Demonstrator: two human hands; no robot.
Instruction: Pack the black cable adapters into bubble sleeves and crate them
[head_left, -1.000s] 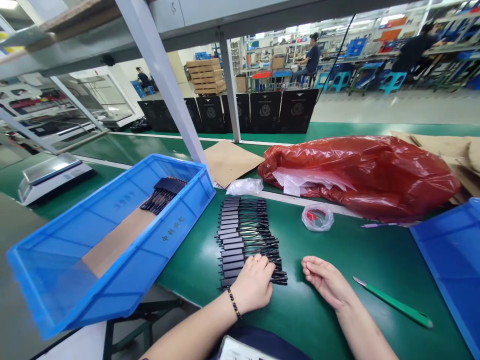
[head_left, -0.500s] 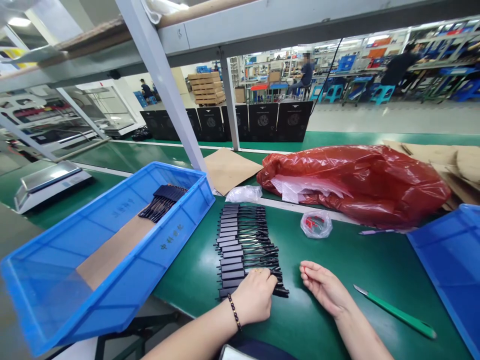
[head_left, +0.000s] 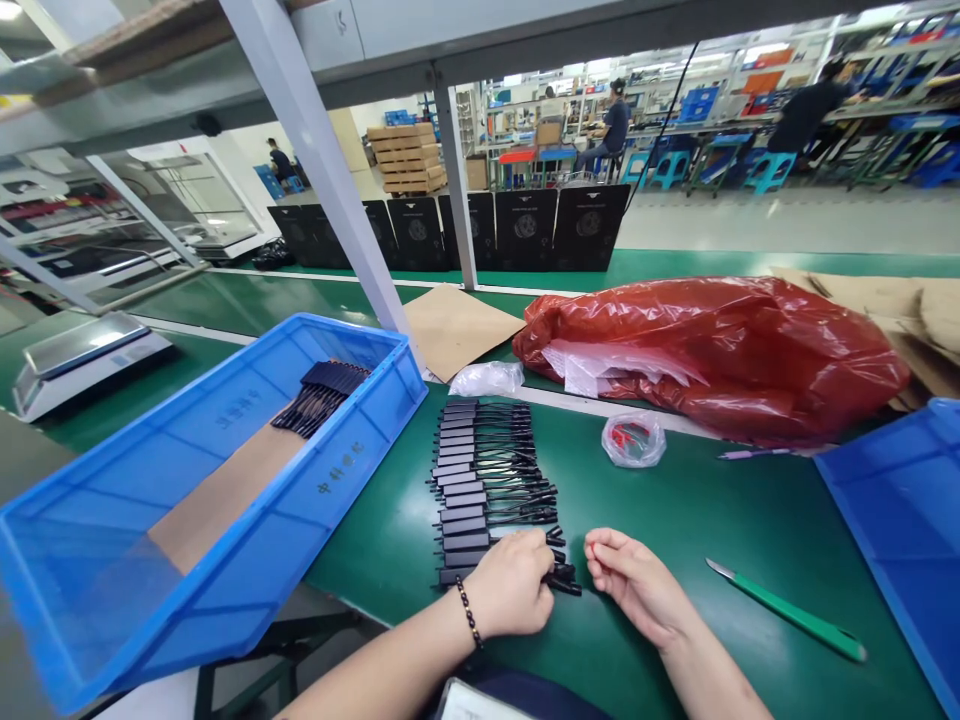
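The green bench [head_left: 652, 515] carries a row of black cabled parts [head_left: 463, 489]; from it, crumpled clear plastic [head_left: 487, 378] lies at twelve o'clock, a red bag [head_left: 735, 340] at two, a purple pen [head_left: 744, 454] at three, a green-handled knife [head_left: 799, 613] at four.

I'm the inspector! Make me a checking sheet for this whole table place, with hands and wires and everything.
Surface: green tabletop, shiny.
Job's things: black cabled parts in a column; more in the left blue bin.
Clutter: green-handled knife, blade bare; red plastic bag.
Hands: left hand on the nearest parts; right hand pinches a small red piece, mostly hidden.
Cables: short black leads, side by side.
Surroundings: people seated in the background.
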